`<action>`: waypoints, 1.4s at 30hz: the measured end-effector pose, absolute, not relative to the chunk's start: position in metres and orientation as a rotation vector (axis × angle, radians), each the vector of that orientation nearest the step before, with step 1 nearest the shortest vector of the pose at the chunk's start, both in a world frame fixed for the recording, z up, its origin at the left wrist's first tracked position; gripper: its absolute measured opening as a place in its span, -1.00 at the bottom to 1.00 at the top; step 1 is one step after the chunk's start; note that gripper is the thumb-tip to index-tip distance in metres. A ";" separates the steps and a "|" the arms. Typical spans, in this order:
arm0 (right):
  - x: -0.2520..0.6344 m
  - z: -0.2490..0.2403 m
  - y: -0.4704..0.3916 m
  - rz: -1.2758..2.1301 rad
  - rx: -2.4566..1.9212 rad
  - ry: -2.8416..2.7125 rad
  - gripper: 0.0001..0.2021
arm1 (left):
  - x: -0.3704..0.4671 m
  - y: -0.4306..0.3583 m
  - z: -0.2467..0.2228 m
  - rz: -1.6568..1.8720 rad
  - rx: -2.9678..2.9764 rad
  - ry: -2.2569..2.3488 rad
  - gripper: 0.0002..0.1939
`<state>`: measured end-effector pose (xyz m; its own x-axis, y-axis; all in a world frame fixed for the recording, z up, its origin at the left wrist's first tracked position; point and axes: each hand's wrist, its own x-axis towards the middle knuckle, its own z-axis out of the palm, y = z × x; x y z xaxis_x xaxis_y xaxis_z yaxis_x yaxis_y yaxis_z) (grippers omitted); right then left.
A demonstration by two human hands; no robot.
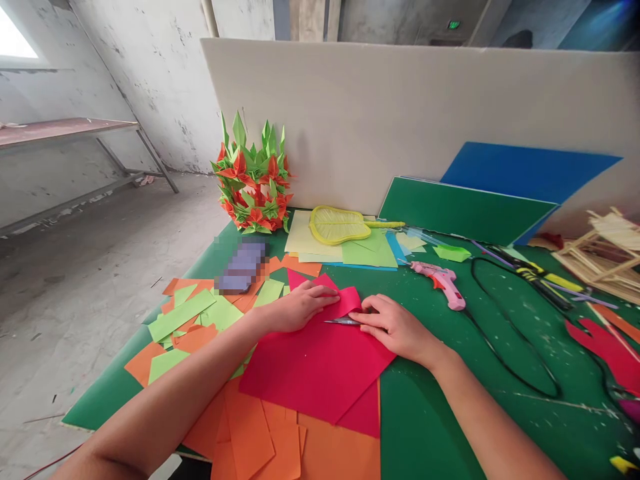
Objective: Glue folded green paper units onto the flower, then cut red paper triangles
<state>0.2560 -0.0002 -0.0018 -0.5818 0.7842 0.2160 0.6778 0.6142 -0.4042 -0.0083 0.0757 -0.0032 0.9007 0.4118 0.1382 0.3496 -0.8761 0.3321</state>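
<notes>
Sheets of red paper lie in front of me, one turned at an angle over another, with a small folded flap raised near the far edge. My left hand is on the far part of the paper, its fingers held together and gripping it beside the flap. From between the thumb and forefinger of my right hand a pointed metal blade sticks out to the left, like that of small scissors. Its handle is hidden in the hand. Orange paper sheets lie under the red ones.
Orange and green paper pieces spread at left near a blurred phone-like object. Behind stand a folded-paper ornament and a yellow paddle-shaped fan. To the right are a pink glue gun with its cord, pliers and a stick model.
</notes>
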 end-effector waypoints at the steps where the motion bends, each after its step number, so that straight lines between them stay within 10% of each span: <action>1: 0.255 -0.002 0.000 0.391 -1.167 -2.473 -0.68 | -0.008 0.076 -0.003 0.298 2.753 0.570 -0.53; 30: 0.231 0.003 -0.002 0.265 -1.140 -2.558 -0.67 | -0.005 0.073 0.011 0.291 2.581 0.586 -0.77; 42: 0.232 0.002 -0.003 0.268 -1.154 -2.550 -0.66 | -0.025 0.082 0.014 0.235 2.507 0.506 -0.52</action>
<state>0.2320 -0.0031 0.0020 -0.6184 0.7553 0.2171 0.6936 0.6544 -0.3011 -0.0248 0.0817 0.0141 0.9132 0.4034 0.0576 0.3042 -0.7689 0.5624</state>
